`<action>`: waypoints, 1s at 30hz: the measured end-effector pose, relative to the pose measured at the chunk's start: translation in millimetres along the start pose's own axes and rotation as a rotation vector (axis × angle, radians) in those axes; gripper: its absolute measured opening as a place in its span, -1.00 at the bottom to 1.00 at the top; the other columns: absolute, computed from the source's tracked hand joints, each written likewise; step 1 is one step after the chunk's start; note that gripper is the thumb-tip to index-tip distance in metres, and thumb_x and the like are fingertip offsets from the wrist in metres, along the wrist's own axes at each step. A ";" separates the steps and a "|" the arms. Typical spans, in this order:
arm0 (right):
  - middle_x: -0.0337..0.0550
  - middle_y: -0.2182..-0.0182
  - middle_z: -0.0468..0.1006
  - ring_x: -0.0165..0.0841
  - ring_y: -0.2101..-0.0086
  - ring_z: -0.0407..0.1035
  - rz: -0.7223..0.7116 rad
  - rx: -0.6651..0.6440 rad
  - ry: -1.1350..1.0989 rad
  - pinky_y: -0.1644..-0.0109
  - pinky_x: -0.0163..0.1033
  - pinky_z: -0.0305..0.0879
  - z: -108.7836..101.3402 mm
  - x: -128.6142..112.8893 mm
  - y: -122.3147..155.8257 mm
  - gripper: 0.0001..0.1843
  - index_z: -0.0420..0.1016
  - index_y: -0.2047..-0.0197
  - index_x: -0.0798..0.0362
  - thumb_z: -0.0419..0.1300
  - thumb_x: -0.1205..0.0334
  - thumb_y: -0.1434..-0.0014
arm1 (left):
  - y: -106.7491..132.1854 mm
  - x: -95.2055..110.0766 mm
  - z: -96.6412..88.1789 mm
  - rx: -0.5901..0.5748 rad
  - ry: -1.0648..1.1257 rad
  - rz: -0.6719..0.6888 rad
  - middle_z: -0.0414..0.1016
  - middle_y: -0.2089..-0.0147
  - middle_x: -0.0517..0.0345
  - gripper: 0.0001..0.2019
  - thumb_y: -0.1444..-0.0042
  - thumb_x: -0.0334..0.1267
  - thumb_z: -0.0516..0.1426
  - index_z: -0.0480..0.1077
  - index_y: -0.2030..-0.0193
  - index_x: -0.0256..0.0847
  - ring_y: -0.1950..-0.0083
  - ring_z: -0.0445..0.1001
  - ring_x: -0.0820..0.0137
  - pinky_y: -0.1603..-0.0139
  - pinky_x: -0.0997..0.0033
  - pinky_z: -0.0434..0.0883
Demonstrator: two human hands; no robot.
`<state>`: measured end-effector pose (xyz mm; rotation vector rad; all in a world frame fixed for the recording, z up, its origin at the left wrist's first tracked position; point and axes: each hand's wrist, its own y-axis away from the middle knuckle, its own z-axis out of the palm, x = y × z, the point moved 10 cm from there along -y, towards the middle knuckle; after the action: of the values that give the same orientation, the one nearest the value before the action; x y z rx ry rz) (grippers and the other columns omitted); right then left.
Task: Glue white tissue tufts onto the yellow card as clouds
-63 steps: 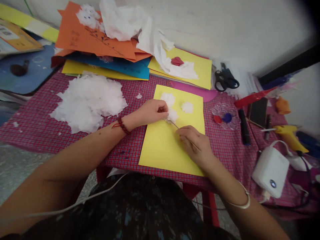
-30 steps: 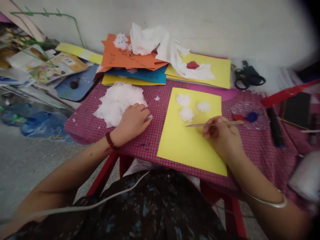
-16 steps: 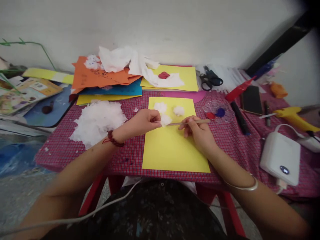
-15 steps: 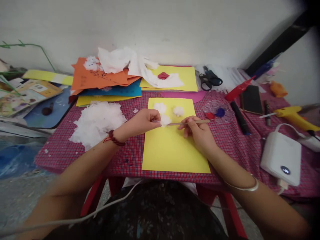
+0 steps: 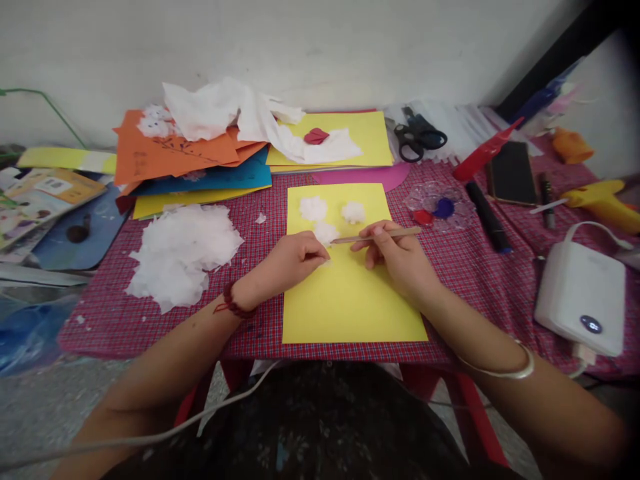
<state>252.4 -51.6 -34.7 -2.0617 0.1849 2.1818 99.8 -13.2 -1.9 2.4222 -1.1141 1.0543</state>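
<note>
A yellow sheet (image 5: 350, 300) lies on the red checked cloth in front of me. Three small white tissue tufts (image 5: 325, 230) sit near its top edge. My left hand (image 5: 293, 260) rests on the sheet's left side, fingers pinched together just below the lowest tuft; what they pinch is too small to make out. My right hand (image 5: 400, 257) is closed on a thin wooden stick (image 5: 377, 235) held level, its tip pointing left at that tuft.
A heap of white tissue pieces (image 5: 180, 253) lies left of the sheet. Coloured paper sheets (image 5: 200, 160) are stacked at the back. Black scissors (image 5: 417, 137), a paint palette (image 5: 440, 207), a black marker (image 5: 487, 217), a yellow glue gun (image 5: 605, 200) and a white power bank (image 5: 583, 293) lie right.
My left hand went to the tissue heap, came back to the tufts, and now sits slightly lower on the sheet. My right hand kept the stick, now level and pointing left.
</note>
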 end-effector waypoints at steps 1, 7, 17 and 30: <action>-0.24 0.44 0.60 -0.56 0.63 0.32 0.000 0.000 -0.002 0.56 -0.40 0.24 0.2 -0.6 0.3 -0.65 0.43 0.28 0.03 0.17 -0.10 -0.24 | -0.8 -3.6 0.7 0.042 -0.033 -0.008 0.54 0.29 0.11 -0.86 -0.11 -0.41 0.12 0.52 0.35 -0.21 0.25 0.48 0.41 0.18 0.37 0.39; -0.25 0.48 0.57 -0.54 0.63 0.32 -0.016 0.036 -0.063 0.56 -0.38 0.21 -4.5 -1.7 2.0 -0.70 0.44 0.31 0.02 0.17 -0.04 -0.26 | -4.9 -31.9 1.9 0.223 0.026 -0.106 0.44 0.41 0.23 -0.90 -0.06 -0.42 0.16 0.39 0.26 -0.22 0.38 0.40 0.47 0.36 0.46 0.33; -0.28 0.52 0.53 -0.52 0.59 0.35 -0.032 -0.017 -0.008 0.50 -0.37 0.26 2.3 -3.0 4.3 -0.71 0.42 0.35 0.03 0.14 0.00 -0.28 | -6.8 -32.3 0.2 0.274 0.106 -0.123 0.44 0.40 0.22 -0.92 -0.05 -0.42 0.15 0.35 0.29 -0.21 0.35 0.42 0.47 0.33 0.46 0.35; -0.24 0.35 0.58 -0.50 0.54 0.42 -0.135 -0.068 0.215 0.42 -0.32 0.36 11.1 -11.6 10.2 -0.74 0.50 0.27 -0.01 0.14 0.00 -0.29 | -1.8 -38.2 -14.8 0.418 0.193 -0.127 0.40 0.38 0.21 -0.93 -0.16 -0.31 0.08 0.33 0.34 -0.22 0.33 0.36 0.47 0.29 0.42 0.32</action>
<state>240.3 -59.7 -22.6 -2.2723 -0.0085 1.9136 76.9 16.4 -18.8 2.5789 -0.7221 1.5668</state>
